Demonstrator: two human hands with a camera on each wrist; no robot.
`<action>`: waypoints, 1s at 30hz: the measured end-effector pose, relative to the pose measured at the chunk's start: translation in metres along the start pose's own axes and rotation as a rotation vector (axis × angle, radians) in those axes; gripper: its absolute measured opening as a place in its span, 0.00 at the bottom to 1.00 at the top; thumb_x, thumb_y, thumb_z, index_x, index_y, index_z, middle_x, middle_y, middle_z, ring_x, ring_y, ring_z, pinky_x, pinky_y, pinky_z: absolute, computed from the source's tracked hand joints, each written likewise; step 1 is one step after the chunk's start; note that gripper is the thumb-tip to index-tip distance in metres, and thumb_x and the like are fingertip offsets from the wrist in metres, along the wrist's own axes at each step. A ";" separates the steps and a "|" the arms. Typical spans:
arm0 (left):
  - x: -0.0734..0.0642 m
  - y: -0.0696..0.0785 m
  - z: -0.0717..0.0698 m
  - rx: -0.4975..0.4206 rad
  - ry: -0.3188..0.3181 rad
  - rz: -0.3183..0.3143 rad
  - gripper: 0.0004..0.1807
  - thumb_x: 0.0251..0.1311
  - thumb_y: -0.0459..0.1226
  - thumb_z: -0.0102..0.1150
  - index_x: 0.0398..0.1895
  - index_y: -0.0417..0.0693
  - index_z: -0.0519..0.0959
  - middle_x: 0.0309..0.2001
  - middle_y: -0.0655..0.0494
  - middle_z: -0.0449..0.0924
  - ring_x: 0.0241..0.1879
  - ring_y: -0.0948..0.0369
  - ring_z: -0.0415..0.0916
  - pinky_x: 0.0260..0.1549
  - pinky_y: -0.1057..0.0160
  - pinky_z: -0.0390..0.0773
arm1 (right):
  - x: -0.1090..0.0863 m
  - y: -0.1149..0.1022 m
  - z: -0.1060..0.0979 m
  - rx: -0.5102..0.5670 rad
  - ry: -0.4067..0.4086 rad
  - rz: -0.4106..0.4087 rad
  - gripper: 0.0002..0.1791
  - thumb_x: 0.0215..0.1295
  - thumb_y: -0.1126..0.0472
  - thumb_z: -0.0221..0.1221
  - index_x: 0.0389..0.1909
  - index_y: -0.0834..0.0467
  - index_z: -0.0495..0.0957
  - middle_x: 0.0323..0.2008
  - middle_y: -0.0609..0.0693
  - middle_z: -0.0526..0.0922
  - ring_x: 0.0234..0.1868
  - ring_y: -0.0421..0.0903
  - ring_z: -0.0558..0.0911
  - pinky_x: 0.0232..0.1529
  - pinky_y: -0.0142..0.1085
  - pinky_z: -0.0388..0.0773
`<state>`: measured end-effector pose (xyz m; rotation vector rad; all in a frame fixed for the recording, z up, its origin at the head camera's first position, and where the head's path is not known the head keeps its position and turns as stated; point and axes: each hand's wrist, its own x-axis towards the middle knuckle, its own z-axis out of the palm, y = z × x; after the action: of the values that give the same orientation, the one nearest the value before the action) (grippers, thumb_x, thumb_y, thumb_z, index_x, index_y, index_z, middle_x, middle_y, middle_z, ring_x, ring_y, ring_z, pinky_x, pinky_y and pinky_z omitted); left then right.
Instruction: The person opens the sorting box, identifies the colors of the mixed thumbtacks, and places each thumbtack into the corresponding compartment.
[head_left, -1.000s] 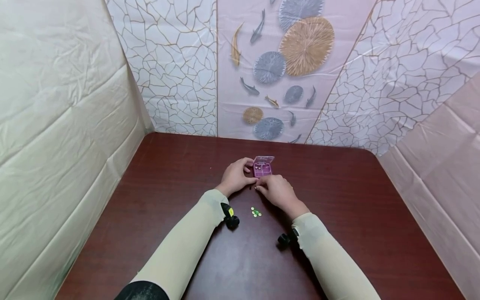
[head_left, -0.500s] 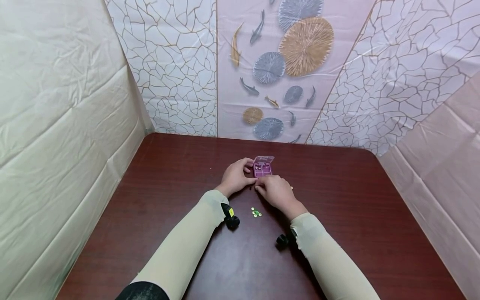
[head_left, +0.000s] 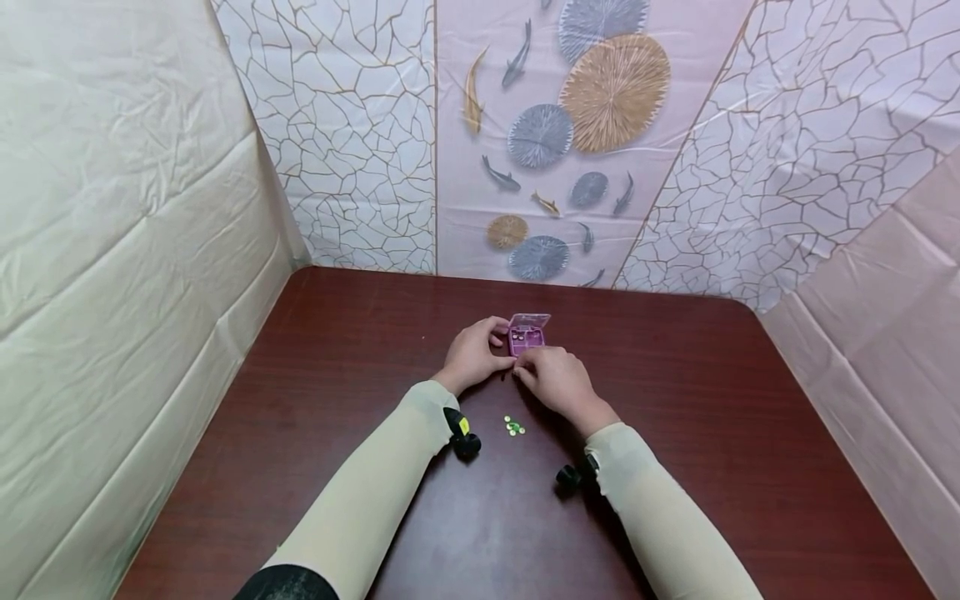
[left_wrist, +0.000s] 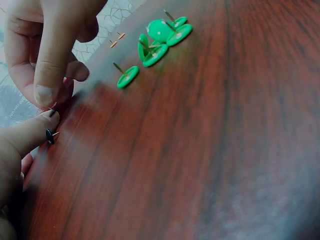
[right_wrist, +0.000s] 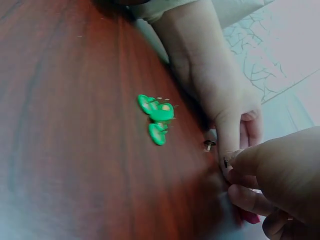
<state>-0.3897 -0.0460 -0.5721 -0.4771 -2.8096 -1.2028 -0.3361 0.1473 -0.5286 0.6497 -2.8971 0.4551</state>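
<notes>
A small purple box (head_left: 526, 337) with compartments stands with its clear lid (head_left: 530, 320) raised; a few small items lie in its back compartments. My left hand (head_left: 474, 357) holds the box at its left side, the thumb along the front corner. My right hand (head_left: 558, 379) is just in front of the box, covering part of its near edge. Between the thumb and finger it pinches a dark thumbtack (right_wrist: 226, 162), beside my left thumb. Another black thumbtack (left_wrist: 50, 136) lies on the table close to that thumb. Several green thumbtacks (head_left: 514, 427) sit in a cluster nearer to me.
Two small orange-gold tacks (left_wrist: 117, 40) lie beyond the green ones in the left wrist view. The dark red-brown table (head_left: 360, 333) ends at a patterned cloth backdrop (head_left: 360, 167). Pale cloth (head_left: 150, 250) hangs along the left side.
My right hand shifts only slightly at the front of the box, its fingers still together. The left hand and the box stay in place.
</notes>
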 end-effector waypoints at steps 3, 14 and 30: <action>0.000 -0.001 -0.001 -0.002 0.003 0.010 0.38 0.61 0.48 0.84 0.72 0.55 0.78 0.64 0.61 0.84 0.53 0.65 0.84 0.58 0.57 0.82 | 0.006 0.004 -0.002 0.006 0.018 0.019 0.06 0.76 0.54 0.70 0.38 0.50 0.90 0.38 0.49 0.90 0.38 0.56 0.90 0.38 0.57 0.86; -0.002 -0.005 0.000 -0.015 -0.003 0.012 0.41 0.58 0.53 0.85 0.73 0.55 0.78 0.63 0.62 0.85 0.52 0.66 0.84 0.57 0.60 0.82 | 0.037 0.012 0.002 0.074 0.032 0.158 0.07 0.80 0.55 0.66 0.44 0.52 0.89 0.40 0.51 0.90 0.33 0.50 0.85 0.34 0.50 0.82; -0.002 -0.001 0.000 -0.014 0.005 0.016 0.39 0.58 0.51 0.86 0.70 0.55 0.79 0.62 0.62 0.85 0.51 0.67 0.84 0.56 0.62 0.82 | 0.054 -0.002 0.011 0.044 0.117 0.325 0.07 0.75 0.55 0.67 0.41 0.51 0.92 0.38 0.50 0.91 0.35 0.57 0.88 0.35 0.55 0.86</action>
<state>-0.3881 -0.0473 -0.5732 -0.4960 -2.7898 -1.2205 -0.3845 0.1211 -0.5275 0.1469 -2.8920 0.5739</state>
